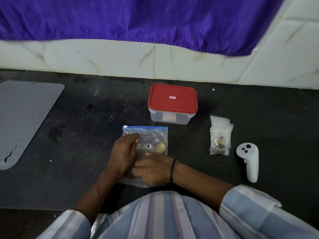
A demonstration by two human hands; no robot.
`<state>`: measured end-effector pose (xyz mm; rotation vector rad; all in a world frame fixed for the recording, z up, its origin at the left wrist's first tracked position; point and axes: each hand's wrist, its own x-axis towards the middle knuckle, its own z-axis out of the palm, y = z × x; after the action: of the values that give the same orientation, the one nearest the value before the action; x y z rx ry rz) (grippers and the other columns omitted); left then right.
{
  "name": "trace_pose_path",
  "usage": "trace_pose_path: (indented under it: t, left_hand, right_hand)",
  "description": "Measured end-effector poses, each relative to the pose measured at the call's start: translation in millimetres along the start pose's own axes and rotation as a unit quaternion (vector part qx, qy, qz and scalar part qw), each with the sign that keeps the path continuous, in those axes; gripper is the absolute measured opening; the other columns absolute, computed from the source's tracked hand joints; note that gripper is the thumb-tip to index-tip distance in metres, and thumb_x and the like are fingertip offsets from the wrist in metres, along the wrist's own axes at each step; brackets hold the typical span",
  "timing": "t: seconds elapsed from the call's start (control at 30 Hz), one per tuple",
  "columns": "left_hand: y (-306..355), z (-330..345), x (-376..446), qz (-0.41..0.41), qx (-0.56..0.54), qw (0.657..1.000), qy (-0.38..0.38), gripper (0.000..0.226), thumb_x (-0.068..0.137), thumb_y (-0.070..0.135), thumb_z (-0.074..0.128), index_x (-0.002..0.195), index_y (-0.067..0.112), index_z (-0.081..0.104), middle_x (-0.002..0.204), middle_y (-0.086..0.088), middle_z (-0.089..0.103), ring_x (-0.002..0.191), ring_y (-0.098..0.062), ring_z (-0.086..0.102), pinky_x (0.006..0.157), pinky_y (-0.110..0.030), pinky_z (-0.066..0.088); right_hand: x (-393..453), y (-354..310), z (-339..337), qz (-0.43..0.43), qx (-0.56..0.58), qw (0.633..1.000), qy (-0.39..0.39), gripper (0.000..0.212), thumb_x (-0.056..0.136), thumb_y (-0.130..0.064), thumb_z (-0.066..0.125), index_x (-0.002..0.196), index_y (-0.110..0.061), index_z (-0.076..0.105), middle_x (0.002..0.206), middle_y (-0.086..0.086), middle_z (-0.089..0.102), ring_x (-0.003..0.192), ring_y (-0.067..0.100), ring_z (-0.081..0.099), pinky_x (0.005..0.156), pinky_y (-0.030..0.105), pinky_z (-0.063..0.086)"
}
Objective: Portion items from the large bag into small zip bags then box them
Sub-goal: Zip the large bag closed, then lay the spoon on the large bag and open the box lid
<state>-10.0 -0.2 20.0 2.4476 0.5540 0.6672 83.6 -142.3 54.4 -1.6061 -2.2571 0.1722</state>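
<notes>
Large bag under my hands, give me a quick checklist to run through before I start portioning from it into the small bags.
1. Large bag within reach: ok, it lies flat on the dark counter with the left hand and right hand resting on it.
2. Large bag open: not ok, its blue zip strip looks closed.
3. Small zip bags at hand: ok, a pile lies to the right of the large bag; the front one already holds a few dark items.
4. Box ready to receive: not ok, its red lid is on.
5. Box empty: cannot tell through its cloudy wall.
6. White controller: ok, it lies apart from the bags.
</notes>
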Motion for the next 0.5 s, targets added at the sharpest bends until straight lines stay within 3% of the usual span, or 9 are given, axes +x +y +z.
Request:
trace_pose_path:
  t: [0.1, 0.17, 0.33, 0.5]
  left_hand:
    - [7.2, -3.3, 6.3, 0.004, -0.016, 0.999, -0.03, 0.027, 0.095, 0.027, 0.049, 0.097, 0.011, 0.071, 0.092, 0.001, 0.072, 0.08, -0.011, 0.061, 0.07, -0.02, 0.043]
    - [8.3, -2.2, 10.0, 0.025, -0.018, 0.997, -0.066, 0.025, 0.094, 0.029, 0.052, 0.085, 0.015, 0.07, 0.082, 0.006, 0.069, 0.073, -0.003, 0.056, 0.066, -0.018, 0.039]
    - [6.0, 6.2, 17.6, 0.049, -0.006, 0.995, -0.087, 0.014, 0.083, 0.011, 0.072, 0.073, 0.019, 0.069, 0.074, 0.01, 0.067, 0.069, -0.002, 0.055, 0.071, -0.029, 0.047]
    - [19.2, 2.1, 29.8, 0.048, -0.041, 0.997, -0.052, 0.012, 0.086, 0.006, 0.064, 0.082, 0.014, 0.071, 0.081, 0.006, 0.069, 0.073, -0.006, 0.06, 0.068, -0.029, 0.05]
  right_hand:
    - [-9.5, 3.5, 17.0, -0.022, -0.023, 0.998, -0.055, 0.011, 0.082, -0.016, 0.056, 0.081, -0.008, 0.064, 0.079, 0.01, 0.061, 0.069, 0.03, 0.058, 0.066, 0.039, 0.046]
    - [-12.9, 3.5, 21.5, -0.038, -0.041, 0.997, -0.048, 0.01, 0.081, -0.018, 0.06, 0.082, -0.009, 0.065, 0.08, 0.009, 0.06, 0.071, 0.028, 0.054, 0.066, 0.038, 0.042]
    - [-16.9, 0.4, 7.5, -0.059, -0.056, 0.995, 0.055, 0.013, 0.085, -0.017, 0.053, 0.077, -0.009, 0.059, 0.08, 0.008, 0.055, 0.071, 0.024, 0.043, 0.067, 0.037, 0.034]
    - [-30.3, 17.8, -30.6, 0.025, -0.095, 0.978, 0.186, 0.025, 0.095, -0.015, 0.046, 0.085, -0.008, 0.068, 0.093, 0.011, 0.065, 0.08, 0.025, 0.056, 0.076, 0.038, 0.043]
